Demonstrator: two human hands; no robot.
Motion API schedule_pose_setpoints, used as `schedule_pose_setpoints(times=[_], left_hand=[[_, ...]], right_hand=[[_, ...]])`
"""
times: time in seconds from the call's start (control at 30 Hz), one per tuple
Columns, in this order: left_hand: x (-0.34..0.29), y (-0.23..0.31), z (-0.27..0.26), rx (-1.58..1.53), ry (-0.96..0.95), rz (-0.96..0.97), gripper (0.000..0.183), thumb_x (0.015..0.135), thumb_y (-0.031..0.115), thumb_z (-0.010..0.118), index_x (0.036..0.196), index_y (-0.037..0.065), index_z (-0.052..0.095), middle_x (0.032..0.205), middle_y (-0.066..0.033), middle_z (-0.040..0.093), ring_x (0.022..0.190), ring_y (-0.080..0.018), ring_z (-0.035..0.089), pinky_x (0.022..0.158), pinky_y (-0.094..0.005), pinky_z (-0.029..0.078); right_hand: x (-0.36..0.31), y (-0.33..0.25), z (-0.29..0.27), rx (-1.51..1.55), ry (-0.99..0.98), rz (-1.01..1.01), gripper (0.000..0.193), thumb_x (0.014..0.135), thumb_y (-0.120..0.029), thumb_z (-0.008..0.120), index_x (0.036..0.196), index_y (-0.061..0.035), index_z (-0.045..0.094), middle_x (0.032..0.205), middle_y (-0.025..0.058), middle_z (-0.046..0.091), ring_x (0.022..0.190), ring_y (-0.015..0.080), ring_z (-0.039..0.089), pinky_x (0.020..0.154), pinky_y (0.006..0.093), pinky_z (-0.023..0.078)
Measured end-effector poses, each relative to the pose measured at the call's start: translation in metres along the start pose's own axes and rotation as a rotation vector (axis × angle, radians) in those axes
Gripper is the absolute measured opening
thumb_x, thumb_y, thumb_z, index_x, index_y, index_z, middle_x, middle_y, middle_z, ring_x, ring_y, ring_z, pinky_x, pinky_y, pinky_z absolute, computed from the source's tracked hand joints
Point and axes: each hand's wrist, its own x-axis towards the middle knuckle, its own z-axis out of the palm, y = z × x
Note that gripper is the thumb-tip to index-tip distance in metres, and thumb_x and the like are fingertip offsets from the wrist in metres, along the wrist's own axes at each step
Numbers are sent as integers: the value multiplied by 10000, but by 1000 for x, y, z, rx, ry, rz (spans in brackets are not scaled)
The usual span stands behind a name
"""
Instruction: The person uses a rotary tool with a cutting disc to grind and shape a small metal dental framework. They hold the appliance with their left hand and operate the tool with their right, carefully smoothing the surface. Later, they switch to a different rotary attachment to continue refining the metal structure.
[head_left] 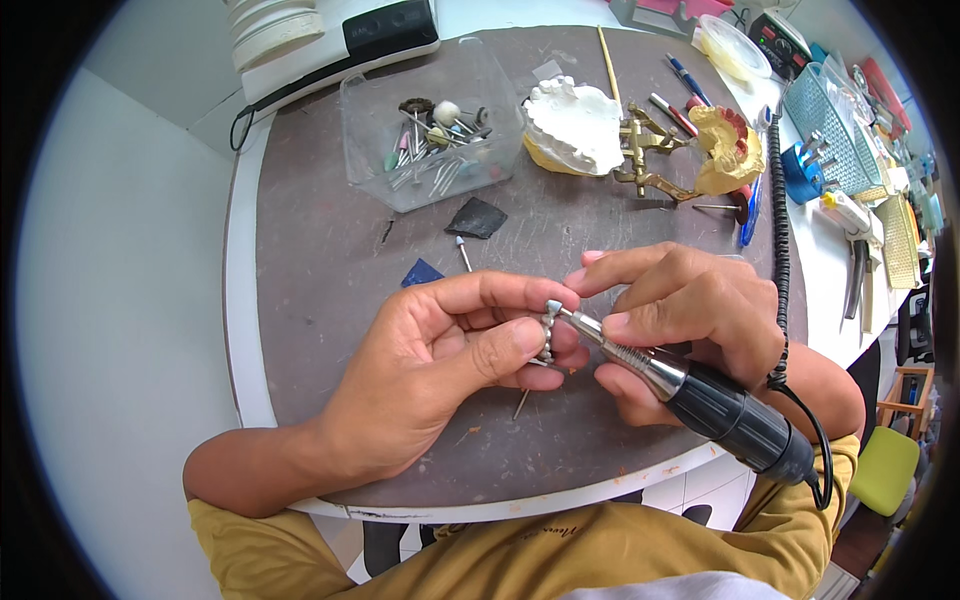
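My left hand (405,365) pinches a small silvery metal dental piece (546,347), a row of rounded tooth shapes, between thumb and fingers. Most of it is hidden by the fingers. In my right hand (705,305) lies a rotary handpiece (735,415) with a steel nose and black body, gripped like a pen. Its small pale blue grinding tip (554,306) is at the upper end of the metal piece; whether they touch I cannot tell. Beyond my left hand lies a loose bur with a pale tip (462,249). A thin metal shank (521,404) shows below the fingers.
A clear plastic box (375,185) of burs stands at the back left. Dark (476,218) and blue (422,272) abrasive scraps lie nearer. A white plaster model (575,125) sits on a brass articulator (640,150). The handpiece's coiled cord (780,250) runs along the right.
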Motion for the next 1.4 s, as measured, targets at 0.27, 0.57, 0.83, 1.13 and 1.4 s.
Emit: schedule_pose_setpoints(times=[0.27, 0.57, 0.83, 1.13, 1.4], left_hand=[[1, 0, 0, 4, 5, 3, 261, 955, 91, 552, 1197, -6, 555, 1089, -117, 637, 1011, -166, 635, 854, -298, 567], [2, -3, 0, -26, 6, 27, 261, 947, 82, 564, 1188, -17, 553, 1101, -125, 626, 1030, -184, 630, 918, -326, 549], [2, -3, -2, -31, 5, 19, 265, 944, 77, 569, 1188, -25, 551, 1104, -125, 620, 1044, -190, 624, 953, -347, 532], [1, -3, -3, 7, 17, 10, 271, 938, 84, 583, 1187, -21, 556, 1114, -120, 617, 1058, -187, 619, 970, -361, 518], [1, -1, -1, 5, 33, -6, 266, 937, 80, 583, 1183, -20, 557, 1122, -123, 614, 1063, -186, 616, 980, -363, 509]], right_hand=[[0, 1, 2, 9, 22, 4, 258, 661, 28, 781, 861, -2, 620, 769, 118, 662, 796, 296, 710, 720, 356, 595], [-1, 1, -1, 33, -16, 23, 268, 682, 10, 779, 898, 2, 621, 795, 126, 659, 827, 307, 703, 756, 389, 586], [0, 2, 1, 20, -8, 7, 252, 672, 17, 778, 871, 6, 625, 781, 121, 662, 792, 296, 705, 728, 363, 596], [0, 1, -1, 29, -30, 24, 254, 669, 20, 779, 868, -1, 623, 781, 120, 659, 794, 299, 706, 708, 351, 592], [0, 2, 0, 28, -4, 16, 257, 671, 16, 782, 874, 1, 626, 787, 124, 661, 798, 297, 707, 727, 352, 595]])
